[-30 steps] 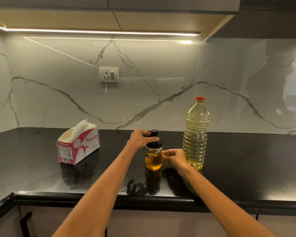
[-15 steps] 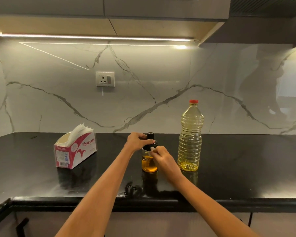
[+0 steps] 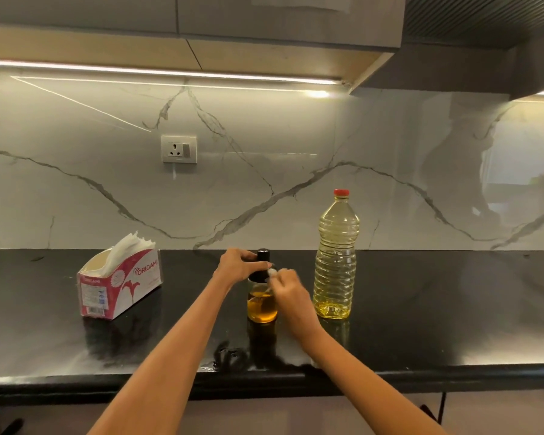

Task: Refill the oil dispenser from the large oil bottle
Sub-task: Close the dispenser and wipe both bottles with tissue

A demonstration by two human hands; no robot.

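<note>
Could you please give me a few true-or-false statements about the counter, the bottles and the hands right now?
1. The large oil bottle wears its red cap. True.
2. The left hand grips the oil dispenser at its black top. True.
3. The tissue box stands right of the dispenser. False: it stands left.
4. The dispenser is empty. False: amber oil fills its lower part.
5. The right hand holds the large bottle. False: it is at the dispenser.

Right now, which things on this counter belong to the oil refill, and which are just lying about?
Job:
oil dispenser, gripped at its black top by left hand
right hand at dispenser
large oil bottle, capped

Lying about:
tissue box
wall socket
</note>
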